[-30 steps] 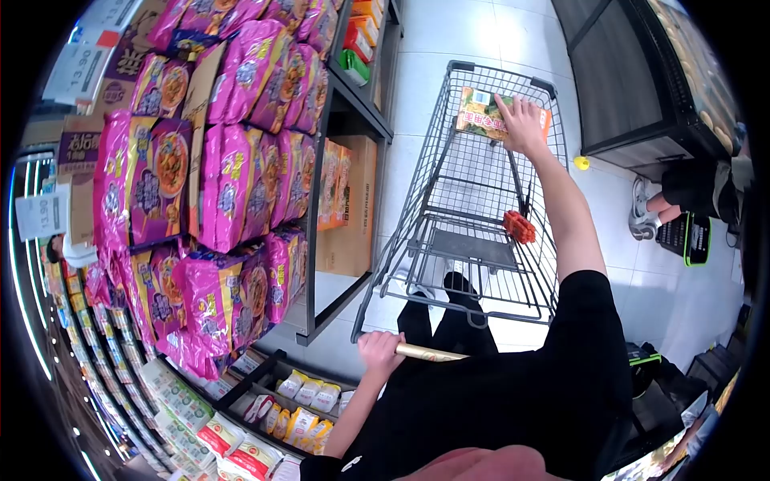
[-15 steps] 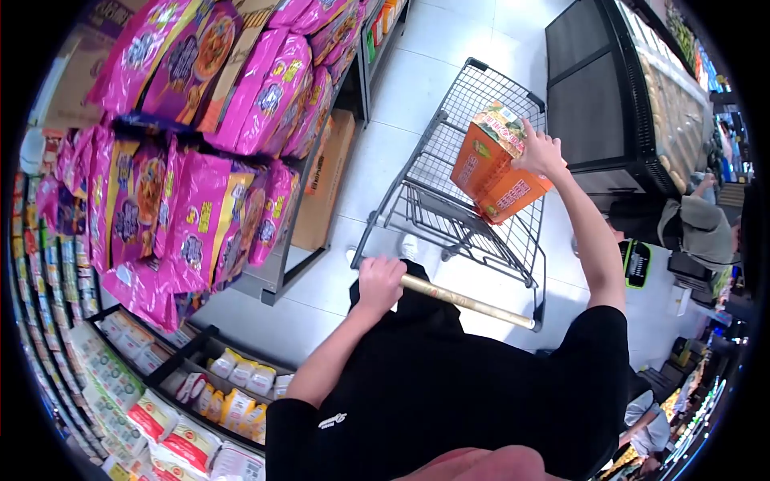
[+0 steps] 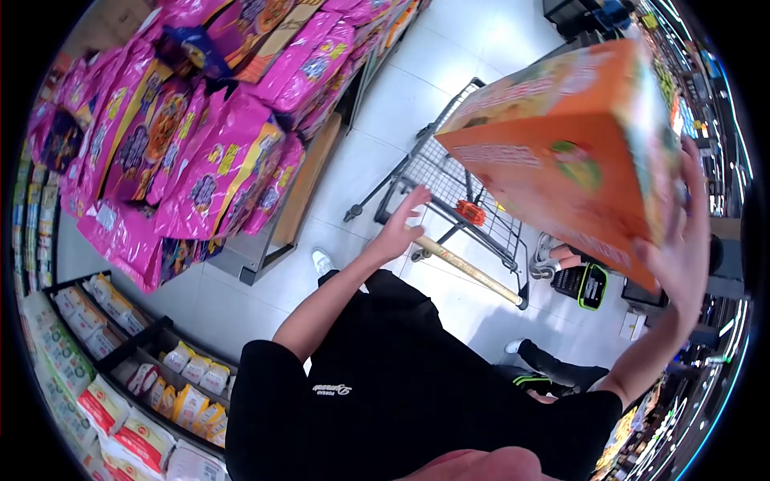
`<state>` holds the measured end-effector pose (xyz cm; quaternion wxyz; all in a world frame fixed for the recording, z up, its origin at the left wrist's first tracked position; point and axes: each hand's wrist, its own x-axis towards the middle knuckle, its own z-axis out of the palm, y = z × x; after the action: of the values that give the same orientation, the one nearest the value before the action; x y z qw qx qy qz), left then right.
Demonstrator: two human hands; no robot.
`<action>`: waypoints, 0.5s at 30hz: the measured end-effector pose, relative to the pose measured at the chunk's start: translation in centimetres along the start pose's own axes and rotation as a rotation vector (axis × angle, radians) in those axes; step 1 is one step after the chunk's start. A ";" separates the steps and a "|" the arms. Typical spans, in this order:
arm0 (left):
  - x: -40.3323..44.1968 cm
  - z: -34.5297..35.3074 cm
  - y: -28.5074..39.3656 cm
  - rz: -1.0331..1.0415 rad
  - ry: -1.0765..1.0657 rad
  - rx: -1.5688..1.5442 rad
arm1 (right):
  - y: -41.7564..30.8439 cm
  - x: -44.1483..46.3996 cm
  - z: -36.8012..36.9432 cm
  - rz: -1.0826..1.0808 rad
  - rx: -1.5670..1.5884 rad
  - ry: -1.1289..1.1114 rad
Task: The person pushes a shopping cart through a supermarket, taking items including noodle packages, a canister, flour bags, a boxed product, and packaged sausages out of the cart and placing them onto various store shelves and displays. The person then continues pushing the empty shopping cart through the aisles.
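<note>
An orange box [image 3: 553, 152] with printed pictures is up in front of me at the right, above the shopping cart [image 3: 449, 172]. My right hand [image 3: 678, 232] grips its right side, fingers spread along the edge and thumb on the front face. Just above the end of the cart's pale handle bar [image 3: 465, 268] is my left hand [image 3: 399, 228], its fingers apart and holding nothing. In the cart's basket lies a small red-orange item [image 3: 470, 212]. The box hides part of the cart.
Pink noodle packs [image 3: 216, 168] are piled on a rack to the left. Low bins of yellow and white packages [image 3: 192, 405] stand at the lower left. A person's legs [image 3: 561, 369] and a black-and-green basket [image 3: 592, 286] are on the right.
The orange box has risen out of the cart toward me and to the right, in my right hand. My left hand has let go of the handle bar and opened.
</note>
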<state>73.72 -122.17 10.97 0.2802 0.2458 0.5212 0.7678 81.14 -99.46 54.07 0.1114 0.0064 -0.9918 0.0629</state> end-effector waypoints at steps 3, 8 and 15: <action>1.3 2.2 3.5 -0.062 -0.070 -0.518 | -0.8 -2.5 -5.2 -0.117 -0.201 -0.075; -5.1 2.1 5.8 -0.082 0.075 -0.744 | -5.5 -2.5 -1.2 0.044 0.153 -0.083; -12.6 -2.1 4.9 -0.066 0.239 -0.609 | -7.0 -0.1 5.4 0.064 0.411 -0.213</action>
<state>80.57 -133.67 13.78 0.3022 0.0417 0.3048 0.9022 80.28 -107.08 49.72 0.0001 0.0039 -0.9640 0.2658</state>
